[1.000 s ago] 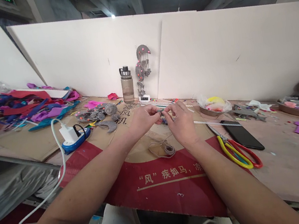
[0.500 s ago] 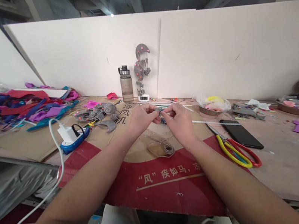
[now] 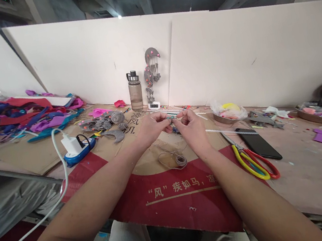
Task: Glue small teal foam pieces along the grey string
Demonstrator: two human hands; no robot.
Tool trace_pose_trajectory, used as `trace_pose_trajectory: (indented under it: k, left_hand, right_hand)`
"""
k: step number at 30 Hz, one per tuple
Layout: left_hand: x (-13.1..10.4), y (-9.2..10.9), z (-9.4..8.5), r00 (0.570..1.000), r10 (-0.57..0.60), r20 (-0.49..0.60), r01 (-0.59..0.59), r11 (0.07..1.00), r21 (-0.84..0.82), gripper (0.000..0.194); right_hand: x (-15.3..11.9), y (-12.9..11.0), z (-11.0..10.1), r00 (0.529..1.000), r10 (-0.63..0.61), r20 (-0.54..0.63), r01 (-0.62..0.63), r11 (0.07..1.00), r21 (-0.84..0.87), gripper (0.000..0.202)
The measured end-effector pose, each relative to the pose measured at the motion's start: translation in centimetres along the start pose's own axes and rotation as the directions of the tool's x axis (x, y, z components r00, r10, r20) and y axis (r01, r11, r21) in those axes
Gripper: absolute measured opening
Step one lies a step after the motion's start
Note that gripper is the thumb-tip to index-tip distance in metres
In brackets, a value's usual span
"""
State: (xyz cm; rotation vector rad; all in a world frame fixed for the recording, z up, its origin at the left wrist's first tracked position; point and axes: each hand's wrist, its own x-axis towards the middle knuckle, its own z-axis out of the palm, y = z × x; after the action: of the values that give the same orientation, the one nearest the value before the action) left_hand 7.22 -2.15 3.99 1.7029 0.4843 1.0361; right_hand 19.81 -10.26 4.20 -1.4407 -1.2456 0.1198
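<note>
My left hand (image 3: 154, 129) and my right hand (image 3: 192, 129) meet above the cardboard sheet (image 3: 143, 160), thumbs and fingertips pinched together. Between them is a small greenish-grey piece (image 3: 172, 117), mostly hidden by the fingers, so its kind cannot be made out. A little dark-blue clump shows just under the fingertips. On the cardboard below lies a small coil of thin brown cord (image 3: 181, 160), with loose strands running up toward my hands. Scissors (image 3: 255, 162) with one yellow and one red handle rest to the right of my right forearm.
A black phone (image 3: 259, 143) lies beside the scissors. Left are a blue power strip (image 3: 80, 152) with a white charger, grey felt pieces (image 3: 100, 122) and a fabric heap (image 3: 34, 114). A water bottle (image 3: 135, 92) and grey moon ornament (image 3: 153, 69) stand behind. Another person's hand shows far left.
My two hands stay pinched together over the cardboard, with only a slight shift of the fingertips. The whole view has slid a little; the objects on the table have not moved.
</note>
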Motion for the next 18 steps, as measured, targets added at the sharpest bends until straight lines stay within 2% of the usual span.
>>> trace_pose_trajectory:
  k: [3, 6, 8, 13, 16, 18]
  left_hand:
    - [0.2, -0.3, -0.4, 0.995, -0.025, 0.095, 0.031, 0.997, -0.066, 0.013]
    - [0.3, -0.2, -0.9, 0.972, -0.075, 0.221, 0.095, 0.992, -0.083, 0.016]
    - [0.2, 0.3, -1.2, 0.960, -0.094, 0.263, 0.113, 0.992, -0.056, 0.017]
    - [-0.1, 1.2, -1.3, 0.978, -0.086, 0.188, 0.068, 0.993, 0.097, 0.019]
    - [-0.1, 0.8, -1.3, 0.989, -0.046, 0.142, 0.009, 0.968, 0.249, 0.020]
    - [0.1, 0.2, -1.3, 0.990, -0.016, 0.141, -0.027, 0.955, 0.294, 0.015]
  right_hand:
    - [0.2, 0.1, -0.3, 0.996, 0.058, 0.062, -0.060, 0.997, 0.043, 0.018]
    - [0.5, 0.5, -0.6, 0.995, 0.083, 0.060, -0.086, 0.995, 0.054, 0.018]
    - [0.7, 0.7, -0.7, 0.995, 0.081, 0.060, -0.084, 0.996, 0.041, 0.017]
    - [0.8, 0.7, -0.8, 0.991, 0.036, 0.127, -0.028, 0.998, -0.062, 0.014]
    - [0.6, 0.6, -0.6, 0.991, -0.056, 0.125, 0.075, 0.985, -0.153, 0.009]
    - [0.5, 0.7, -0.4, 0.985, -0.124, 0.117, 0.146, 0.969, -0.201, 0.007]
